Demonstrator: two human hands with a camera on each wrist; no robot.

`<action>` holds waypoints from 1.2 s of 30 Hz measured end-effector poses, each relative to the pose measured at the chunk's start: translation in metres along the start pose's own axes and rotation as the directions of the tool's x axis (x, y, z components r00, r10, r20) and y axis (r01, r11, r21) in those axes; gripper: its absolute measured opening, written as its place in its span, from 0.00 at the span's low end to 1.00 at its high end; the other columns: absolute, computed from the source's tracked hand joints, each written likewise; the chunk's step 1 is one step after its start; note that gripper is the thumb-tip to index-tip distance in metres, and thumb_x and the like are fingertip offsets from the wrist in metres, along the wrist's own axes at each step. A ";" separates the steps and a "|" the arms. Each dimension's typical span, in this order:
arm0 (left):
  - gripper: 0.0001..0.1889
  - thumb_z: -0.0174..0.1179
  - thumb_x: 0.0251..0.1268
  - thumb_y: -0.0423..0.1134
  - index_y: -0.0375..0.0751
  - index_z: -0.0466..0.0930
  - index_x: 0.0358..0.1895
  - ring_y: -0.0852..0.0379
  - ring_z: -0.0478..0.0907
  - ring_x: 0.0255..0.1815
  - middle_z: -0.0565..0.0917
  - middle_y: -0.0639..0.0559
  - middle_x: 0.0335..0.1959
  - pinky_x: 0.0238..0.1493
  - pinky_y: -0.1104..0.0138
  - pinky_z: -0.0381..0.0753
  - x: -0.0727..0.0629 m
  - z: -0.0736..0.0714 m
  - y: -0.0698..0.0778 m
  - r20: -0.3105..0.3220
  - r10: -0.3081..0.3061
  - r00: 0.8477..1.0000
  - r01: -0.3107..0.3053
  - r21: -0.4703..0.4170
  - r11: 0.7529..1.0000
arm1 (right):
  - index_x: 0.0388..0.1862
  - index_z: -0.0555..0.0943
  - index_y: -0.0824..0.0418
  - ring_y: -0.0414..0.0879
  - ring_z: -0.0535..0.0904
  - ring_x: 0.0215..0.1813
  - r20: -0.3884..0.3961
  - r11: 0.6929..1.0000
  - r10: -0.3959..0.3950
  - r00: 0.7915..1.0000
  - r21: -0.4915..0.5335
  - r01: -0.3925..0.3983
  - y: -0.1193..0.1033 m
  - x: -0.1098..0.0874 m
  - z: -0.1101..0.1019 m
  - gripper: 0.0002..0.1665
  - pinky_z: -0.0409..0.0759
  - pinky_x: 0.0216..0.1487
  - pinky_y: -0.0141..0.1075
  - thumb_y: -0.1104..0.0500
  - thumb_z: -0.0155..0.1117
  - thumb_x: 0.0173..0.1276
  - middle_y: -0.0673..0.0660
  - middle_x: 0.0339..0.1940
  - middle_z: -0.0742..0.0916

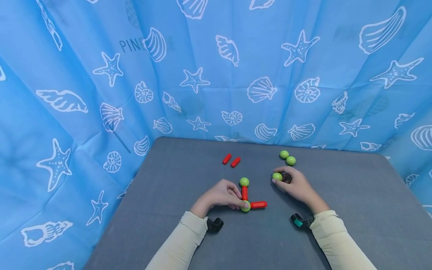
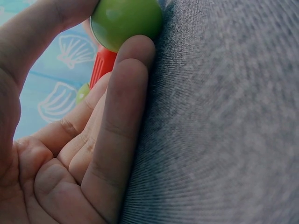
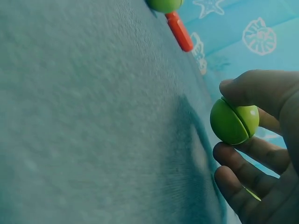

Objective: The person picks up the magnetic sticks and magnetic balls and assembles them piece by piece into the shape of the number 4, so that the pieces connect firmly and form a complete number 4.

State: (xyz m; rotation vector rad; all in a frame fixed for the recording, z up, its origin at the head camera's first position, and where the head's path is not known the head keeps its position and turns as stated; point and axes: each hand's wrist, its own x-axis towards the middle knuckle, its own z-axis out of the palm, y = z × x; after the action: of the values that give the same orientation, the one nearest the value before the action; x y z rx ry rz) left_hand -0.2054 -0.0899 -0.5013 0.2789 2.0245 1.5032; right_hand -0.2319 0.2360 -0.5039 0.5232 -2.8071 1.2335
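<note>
From the head view, the left hand (image 1: 222, 195) covers part of the green corner ball (image 1: 245, 209), fingers curled close and pinching it; an upright red rod (image 1: 244, 193) runs from there to a far green ball (image 1: 244, 182), a sideways red rod (image 1: 258, 204) points right. The right hand (image 1: 297, 185) pinches another ball (image 1: 277, 176) between thumb and finger, above the surface (image 1: 168, 180).

At the left wrist, the frame cuts off the thumb tip and ball top; two fingertips meet its lower edge, and fingers partly hide red behind.

At the right wrist, the grooved ball sits between thumb and fingers, lower fingers spread; a green sliver among them is unclear.
</note>
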 end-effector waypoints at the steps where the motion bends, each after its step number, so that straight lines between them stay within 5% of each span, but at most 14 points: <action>1: 0.14 0.83 0.55 0.42 0.42 0.87 0.37 0.55 0.89 0.29 0.92 0.46 0.30 0.36 0.62 0.90 0.000 0.000 0.000 -0.001 0.000 1.000 0.000 -0.005 1.000 | 0.63 0.83 0.62 0.43 0.81 0.41 0.002 1.000 -0.002 1.000 -0.003 0.002 -0.001 -0.001 0.000 0.21 0.81 0.40 0.33 0.57 0.72 0.75 0.59 0.52 0.88; 16: 0.14 0.83 0.55 0.41 0.41 0.87 0.36 0.56 0.88 0.28 0.92 0.46 0.30 0.36 0.62 0.90 -0.002 0.001 0.003 -0.005 0.007 1.000 -0.007 -0.010 1.000 | 0.61 0.84 0.60 0.41 0.82 0.44 0.091 0.999 -0.031 0.995 0.043 0.027 -0.024 -0.026 -0.001 0.21 0.84 0.44 0.33 0.55 0.74 0.74 0.55 0.52 0.88; 36: 0.14 0.83 0.55 0.44 0.43 0.88 0.36 0.54 0.88 0.28 0.92 0.46 0.30 0.36 0.62 0.89 -0.002 0.001 0.002 -0.016 0.002 1.000 -0.002 0.035 0.999 | 0.59 0.84 0.62 0.39 0.84 0.46 0.285 0.986 -0.084 0.955 0.162 0.038 -0.032 -0.043 -0.005 0.19 0.85 0.45 0.33 0.56 0.73 0.74 0.58 0.53 0.88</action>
State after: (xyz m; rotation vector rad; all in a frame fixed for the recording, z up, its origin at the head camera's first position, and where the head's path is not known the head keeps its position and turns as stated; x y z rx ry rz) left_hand -0.2037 -0.0893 -0.4987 0.2843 2.0653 1.4764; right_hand -0.1811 0.2315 -0.4847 0.8607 -2.9111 1.4820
